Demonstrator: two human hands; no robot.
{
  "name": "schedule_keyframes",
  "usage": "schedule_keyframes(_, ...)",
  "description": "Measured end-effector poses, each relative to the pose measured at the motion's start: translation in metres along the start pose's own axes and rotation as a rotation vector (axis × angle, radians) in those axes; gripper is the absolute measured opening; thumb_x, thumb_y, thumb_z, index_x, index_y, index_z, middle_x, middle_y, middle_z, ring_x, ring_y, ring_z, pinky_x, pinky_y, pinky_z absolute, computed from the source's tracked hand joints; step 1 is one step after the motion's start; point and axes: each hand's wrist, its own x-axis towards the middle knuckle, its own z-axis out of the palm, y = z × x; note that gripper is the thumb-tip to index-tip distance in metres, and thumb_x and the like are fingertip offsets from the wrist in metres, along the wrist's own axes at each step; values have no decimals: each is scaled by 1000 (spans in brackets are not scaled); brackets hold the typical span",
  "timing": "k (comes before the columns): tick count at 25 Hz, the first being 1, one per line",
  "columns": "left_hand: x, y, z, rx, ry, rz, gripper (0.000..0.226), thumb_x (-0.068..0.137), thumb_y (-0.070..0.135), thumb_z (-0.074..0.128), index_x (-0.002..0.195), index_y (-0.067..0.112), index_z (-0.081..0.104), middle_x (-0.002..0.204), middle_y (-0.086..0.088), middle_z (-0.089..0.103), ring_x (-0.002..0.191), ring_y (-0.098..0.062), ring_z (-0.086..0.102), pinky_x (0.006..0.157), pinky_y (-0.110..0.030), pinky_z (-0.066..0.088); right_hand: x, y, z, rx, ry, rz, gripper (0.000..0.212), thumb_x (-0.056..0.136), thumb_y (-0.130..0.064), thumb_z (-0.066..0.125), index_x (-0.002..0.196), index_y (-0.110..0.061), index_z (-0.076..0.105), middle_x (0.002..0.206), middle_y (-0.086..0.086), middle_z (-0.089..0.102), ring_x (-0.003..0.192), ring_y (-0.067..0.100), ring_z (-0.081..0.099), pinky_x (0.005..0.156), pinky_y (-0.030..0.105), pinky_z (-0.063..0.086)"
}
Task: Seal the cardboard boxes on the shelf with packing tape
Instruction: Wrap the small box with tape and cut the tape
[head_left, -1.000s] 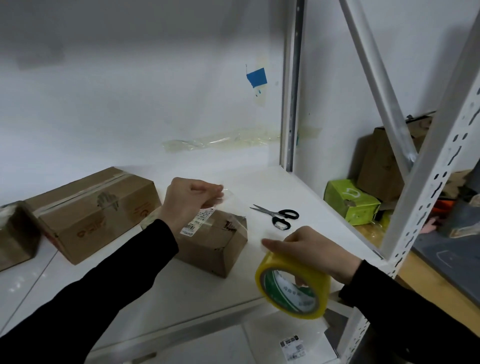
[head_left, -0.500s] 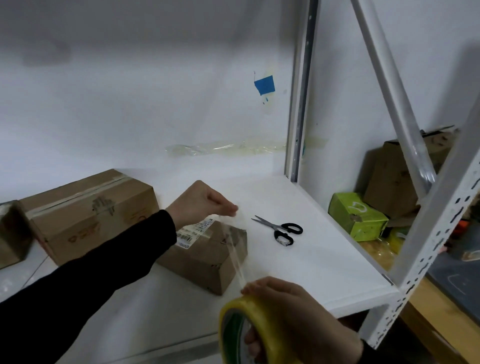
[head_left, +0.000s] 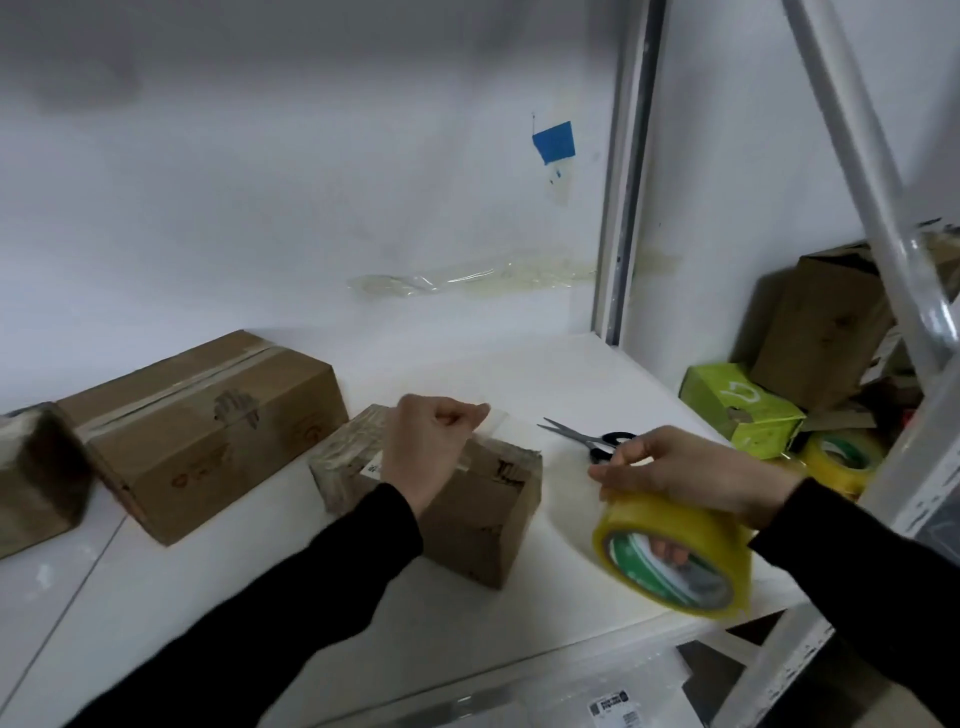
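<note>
Your left hand pinches the clear tape end over the small cardboard box on the white shelf. Your right hand grips the yellow tape roll, right of that box. Scissors lie just behind your right hand. A larger box sits left.

Left hand pinched, right hand curled in grip
</note>
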Motion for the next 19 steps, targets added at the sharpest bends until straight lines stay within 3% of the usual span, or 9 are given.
schedule_keyframes(3,-2,-7,5,30,74,-63,22,80,27,72,85,6,77,88,-7,75,83,-12,68,76,-20,50,16,-9,-4,-193,-2,26,31,84,-35,67,74,-5,66,58,16,60,38,21,55,40,23,50)
schedule_keyframes(6,5,-24,7,76,67,-114,21,73,32,77,71,11,77,85,-7,75,96,-14,67,84,-27,50,28,-13,-6,-306,36,71,37,82,-43,66,69,-8,66,50,9,58,34,18,54,35,20,46)
schedule_keyframes(8,6,-33,9,82,51,-101,17,70,30,79,71,12,77,95,-12,74,108,-15,64,93,-34,49,36,-13,-6,-444,51,75,37,83,-44,65,65,-12,67,42,0,57,31,10,53,33,16,44)
schedule_keyframes(10,7,-36,11,91,41,-105,15,70,27,79,73,12,77,105,-16,71,114,-15,60,98,-36,47,41,-15,-3,-460,45,98,35,83,-43,65,66,-12,67,46,2,59,33,12,54,35,17,45)
schedule_keyframes(14,8,-41,12,117,47,-97,15,72,27,78,72,12,77,99,-12,73,107,-15,64,94,-37,48,47,-16,-2,-547,41,111,35,83,-46,63,65,-17,68,46,-2,61,36,10,57,40,19,47)
schedule_keyframes(19,9,-35,10,79,60,-165,18,73,29,77,69,12,76,92,-8,74,96,-14,67,87,-35,51,50,-17,-4,-493,7,148,36,83,-45,65,66,-13,68,53,6,63,39,17,59,41,23,49)
